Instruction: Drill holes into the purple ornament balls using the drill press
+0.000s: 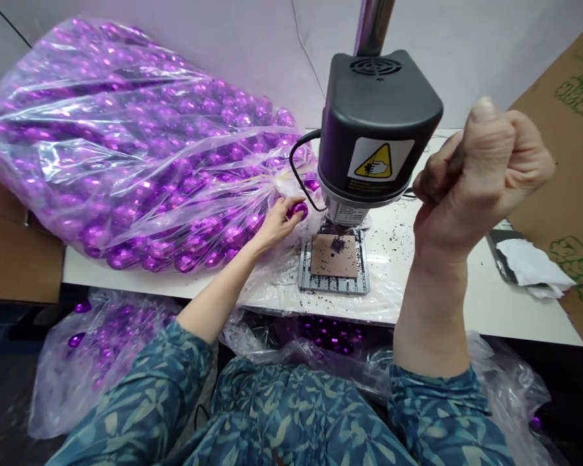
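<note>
My left hand [278,223] pinches a shiny purple faceted ball [298,208] at the gathered mouth of a large clear bag [140,149] full of such balls. Just right of that hand stands a bench drill press [379,116] with a dark motor head. Under its head lies a flat brown board [333,265] with dark shavings on it and a small hole, resting on the slotted metal base [357,285]. My right hand [486,162] is raised in a fist to the right of the motor head; whatever lies inside its curled fingers is hidden.
Dark shavings are scattered over the white table [505,310]. On the right are a phone-like dark object [499,255] under a white tissue [534,265] and a cardboard box [573,194]. More purple balls [333,333] lie in plastic below the table edge. A black cable [291,162] loops left of the drill.
</note>
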A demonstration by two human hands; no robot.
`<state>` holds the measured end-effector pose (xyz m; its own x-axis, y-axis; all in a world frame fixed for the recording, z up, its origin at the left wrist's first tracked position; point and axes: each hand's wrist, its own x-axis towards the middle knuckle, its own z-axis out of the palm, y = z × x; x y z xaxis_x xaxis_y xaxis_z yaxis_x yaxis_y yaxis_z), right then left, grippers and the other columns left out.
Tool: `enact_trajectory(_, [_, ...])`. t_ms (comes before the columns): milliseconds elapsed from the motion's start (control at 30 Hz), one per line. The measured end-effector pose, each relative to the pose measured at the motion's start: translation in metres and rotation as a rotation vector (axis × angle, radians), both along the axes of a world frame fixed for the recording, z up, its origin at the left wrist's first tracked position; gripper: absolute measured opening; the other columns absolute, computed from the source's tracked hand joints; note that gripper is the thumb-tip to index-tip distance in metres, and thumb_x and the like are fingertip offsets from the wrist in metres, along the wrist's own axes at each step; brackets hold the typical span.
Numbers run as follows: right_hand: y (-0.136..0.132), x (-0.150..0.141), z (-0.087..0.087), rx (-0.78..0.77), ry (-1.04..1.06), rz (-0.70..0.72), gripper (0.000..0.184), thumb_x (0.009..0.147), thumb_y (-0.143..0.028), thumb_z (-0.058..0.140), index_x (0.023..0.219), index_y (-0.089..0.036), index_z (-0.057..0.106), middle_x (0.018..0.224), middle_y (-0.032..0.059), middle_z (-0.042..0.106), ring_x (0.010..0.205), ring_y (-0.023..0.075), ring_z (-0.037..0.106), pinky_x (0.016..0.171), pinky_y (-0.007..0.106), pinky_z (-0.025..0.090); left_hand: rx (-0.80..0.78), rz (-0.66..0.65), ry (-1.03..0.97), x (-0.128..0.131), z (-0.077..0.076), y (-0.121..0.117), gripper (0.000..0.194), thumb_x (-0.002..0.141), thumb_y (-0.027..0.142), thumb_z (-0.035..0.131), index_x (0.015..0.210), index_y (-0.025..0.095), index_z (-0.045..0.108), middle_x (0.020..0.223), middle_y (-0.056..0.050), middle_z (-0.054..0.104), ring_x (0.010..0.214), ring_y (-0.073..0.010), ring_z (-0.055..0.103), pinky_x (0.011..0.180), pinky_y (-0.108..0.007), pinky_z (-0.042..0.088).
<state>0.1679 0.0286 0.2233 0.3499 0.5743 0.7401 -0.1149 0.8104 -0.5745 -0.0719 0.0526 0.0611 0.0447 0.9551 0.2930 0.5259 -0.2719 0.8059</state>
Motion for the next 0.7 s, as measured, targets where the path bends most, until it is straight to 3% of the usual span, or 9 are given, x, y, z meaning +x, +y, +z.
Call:
enact_trajectory(100, [0.002,0.0,0.001,-0.01,0.0,-0.008,0.051,0.089,-0.041,0.066,0.058,-0.018,0.032,0.043,-0.0115,0.03,0.035,-0.0013,0.035,0.038,0.018,0.022,-0.106,-0.114,-0.459,0.008,0.004,-0.04,0.037,0.106,0.049,0.052,0.133,0.026,0.061,0.122,-0.009,0.068,0.103,-0.021,0.07,0.091,-0.04,0.063])
enact_trajectory(233, [0.002,-0.002,0.002,-0.026,0.015,-0.018,0.052,0.085,-0.047,0.068,0.058,-0.019,0.033,0.041,-0.0124,0.029,0.034,-0.0005,0.032,0.038,0.019,0.021,-0.256,-0.219,-0.755,0.026,-0.01,-0.068,0.058,0.089,0.052,0.08,0.134,0.025,0.056,0.126,-0.01,0.07,0.106,-0.0224,0.073,0.091,-0.041,0.065])
enact_trajectory(300, [0.001,-0.003,0.002,-0.011,0.017,-0.008,0.057,0.08,-0.057,0.068,0.058,-0.019,0.032,0.04,-0.0123,0.03,0.033,-0.0008,0.031,0.039,0.02,0.02,-0.278,-0.227,-0.758,0.035,-0.023,-0.071,0.065,0.082,0.051,0.087,0.132,0.023,0.057,0.125,-0.011,0.071,0.108,-0.0234,0.073,0.093,-0.041,0.065])
enact_trajectory(433, [0.0,-0.005,0.002,0.017,0.059,0.022,0.063,0.068,-0.072,0.069,0.059,-0.021,0.033,0.039,-0.0112,0.035,0.033,0.0017,0.03,0.038,0.025,0.016,-0.227,-0.213,-0.629,0.048,-0.046,-0.064,0.063,0.086,0.058,0.082,0.131,0.019,0.06,0.125,-0.013,0.074,0.114,-0.0246,0.072,0.106,-0.046,0.058])
enact_trajectory(700, [0.003,-0.003,0.0,0.023,0.043,0.02,0.06,0.07,-0.063,0.077,0.058,-0.022,0.034,0.04,-0.0102,0.033,0.033,0.0045,0.03,0.037,0.026,0.018,-0.081,-0.188,-0.402,0.057,-0.062,-0.056,0.061,0.088,0.054,0.08,0.136,0.02,0.061,0.129,-0.012,0.071,0.119,-0.0265,0.066,0.109,-0.045,0.052])
